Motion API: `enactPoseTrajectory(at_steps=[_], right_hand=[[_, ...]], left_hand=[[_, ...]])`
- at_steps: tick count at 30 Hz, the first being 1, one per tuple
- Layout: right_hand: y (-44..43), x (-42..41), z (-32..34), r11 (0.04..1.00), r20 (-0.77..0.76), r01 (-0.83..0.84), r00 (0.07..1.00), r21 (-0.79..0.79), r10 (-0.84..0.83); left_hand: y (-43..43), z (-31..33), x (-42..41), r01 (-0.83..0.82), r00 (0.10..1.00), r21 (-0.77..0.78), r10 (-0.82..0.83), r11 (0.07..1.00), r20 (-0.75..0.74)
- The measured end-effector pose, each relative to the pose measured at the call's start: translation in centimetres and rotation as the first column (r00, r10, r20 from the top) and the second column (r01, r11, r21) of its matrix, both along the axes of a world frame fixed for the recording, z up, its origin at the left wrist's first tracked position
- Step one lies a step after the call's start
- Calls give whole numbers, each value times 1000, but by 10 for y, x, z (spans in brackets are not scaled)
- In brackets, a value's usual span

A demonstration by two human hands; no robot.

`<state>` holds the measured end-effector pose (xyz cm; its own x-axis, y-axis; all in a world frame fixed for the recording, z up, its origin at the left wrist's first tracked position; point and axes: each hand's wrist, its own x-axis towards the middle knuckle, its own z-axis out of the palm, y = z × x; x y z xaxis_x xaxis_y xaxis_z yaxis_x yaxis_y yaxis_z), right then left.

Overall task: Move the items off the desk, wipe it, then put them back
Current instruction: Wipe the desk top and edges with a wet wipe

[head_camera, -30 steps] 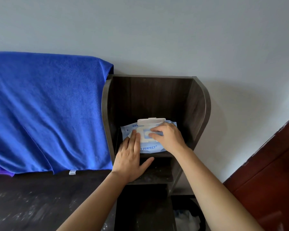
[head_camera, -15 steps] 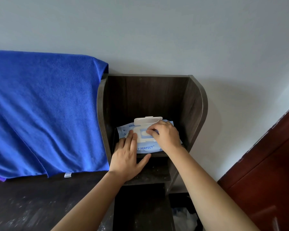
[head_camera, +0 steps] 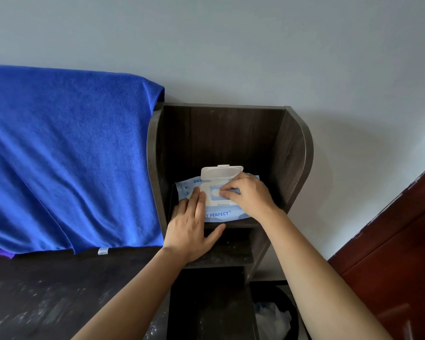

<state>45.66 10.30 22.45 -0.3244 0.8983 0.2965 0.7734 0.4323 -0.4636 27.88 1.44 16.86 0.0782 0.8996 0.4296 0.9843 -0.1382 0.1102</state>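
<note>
Evidently our left hand pressed flat, fingers straight, on the wet-wipe pack, our right hand at two o'clock pinching at its opening. We judged the pack soft, light and slippery, best gripped by its edges. It lay on the shelf, lid raised at twelve o'clock.

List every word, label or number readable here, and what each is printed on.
"Y PERFECT®": light-blue plastic wet-wipe pack with white flip lid; the left hand hides its start.
Small print at the pack's upper left: too small to read.
Nothing legible: white tag on blue towel.
</note>
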Motion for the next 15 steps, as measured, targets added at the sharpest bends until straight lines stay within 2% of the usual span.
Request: enactPoseTrajectory(at_steps=[5, 12, 13, 15], right_hand=[[-3, -7, -3, 996, 139, 36, 989, 80, -47], [-14, -5, -8, 993, 251, 6, 967, 122, -36], [-15, -4, -9, 994, 249, -5, 968, 108, -22], [-18, -2, -9, 999, 134, 9, 991, 35, -14]], left_hand=[[0, 1, 1, -1, 1000, -6, 1, 1000, 1], [-1, 4, 2, -11, 1000, -22, 11, 1000, -11], [-1, 4, 2, -12, 1000, -25, 12, 1000, -12], [-1, 4, 3, -15, 1000, -27, 14, 1000, -13]])
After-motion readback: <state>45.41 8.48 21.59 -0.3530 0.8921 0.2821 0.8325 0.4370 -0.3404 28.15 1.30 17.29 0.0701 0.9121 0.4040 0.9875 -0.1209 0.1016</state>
